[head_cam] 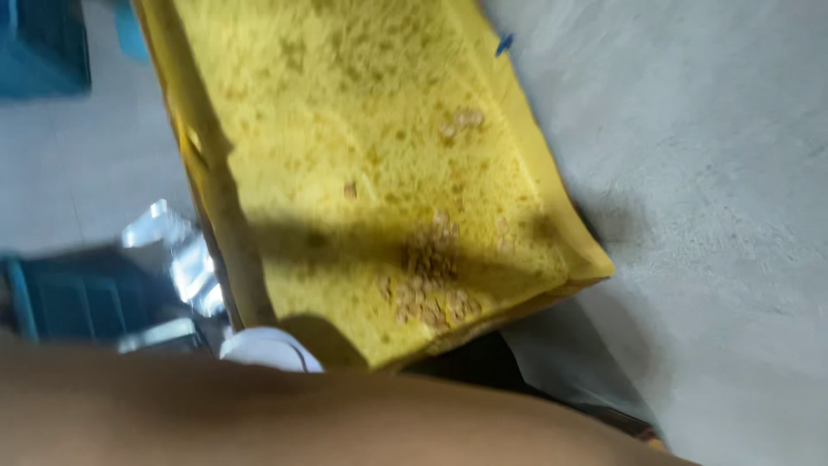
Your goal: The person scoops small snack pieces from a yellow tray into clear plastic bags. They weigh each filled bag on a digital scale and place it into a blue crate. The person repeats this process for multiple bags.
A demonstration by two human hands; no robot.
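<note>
A large yellow tray (535,185) lies tilted across the middle of the view, its surface speckled. A small heap of light-brown kernels (429,280) sits near its lower end, and a few more kernels (461,121) lie higher up. A bare forearm (302,418), blurred and very close to the camera, crosses the whole bottom of the view just below the tray's lower edge. I cannot tell which arm it is. Neither of my hands shows. A white rounded object (269,349) peeks out between the forearm and the tray's lower left corner.
Grey concrete floor (716,173) spreads to the right of the tray. Shiny silver foil (177,250) lies left of the tray beside a dark blue crate (78,298). Another blue crate (39,43) stands at the top left. A dark gap (470,358) shows under the tray's lower end.
</note>
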